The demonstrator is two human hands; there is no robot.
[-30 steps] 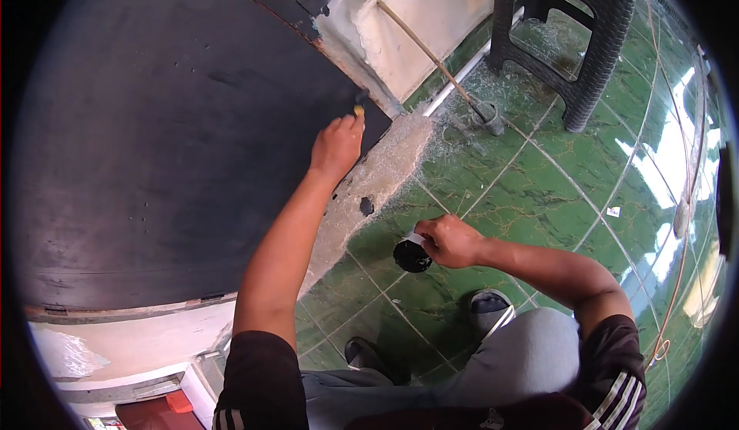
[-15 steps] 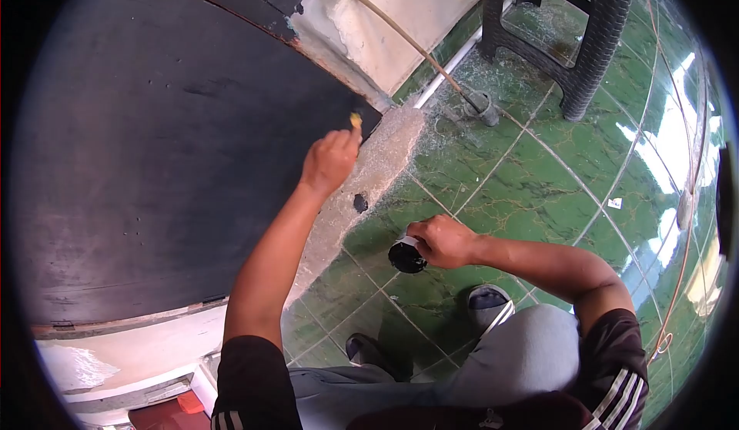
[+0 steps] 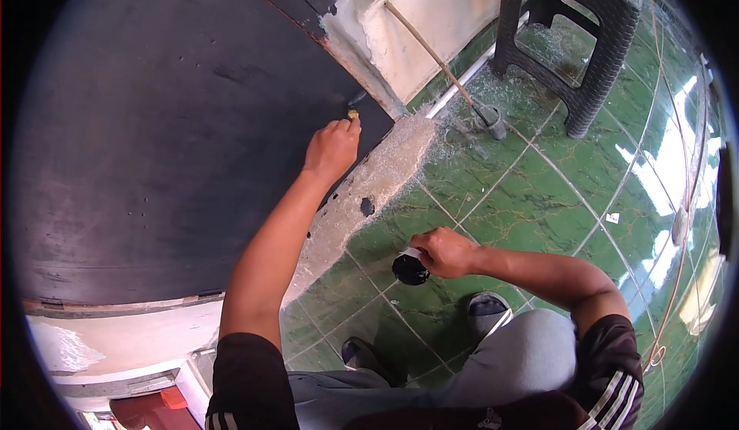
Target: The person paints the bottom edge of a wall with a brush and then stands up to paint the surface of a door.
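Note:
My left hand (image 3: pixel 332 149) is closed around a small paintbrush (image 3: pixel 353 115) with a yellowish part showing above my fingers. Its tip is against the black panel (image 3: pixel 192 130), near the panel's right corner. A shinier streak shows on the surface just beyond the tip. My right hand (image 3: pixel 446 253) grips the rim of a small paint cup (image 3: pixel 412 269) with black paint in it. This cup is held over the green tiles, in front of my feet; my fingers hide part of its white edge.
A dark plastic stool (image 3: pixel 573 45) stands at the upper right. Near it, a wooden stick (image 3: pixel 431 53) leans on the pale wall, its lower end in a grey round piece (image 3: pixel 493 124) on the tiled floor (image 3: pixel 508 199). Rough bare cement (image 3: pixel 385 172) borders the panel.
The view has shifted slightly, so the panel corner and stool appear farther right. Against the panel, my left hand and brush have moved a little away from the corner. My right hand still holds the cup.

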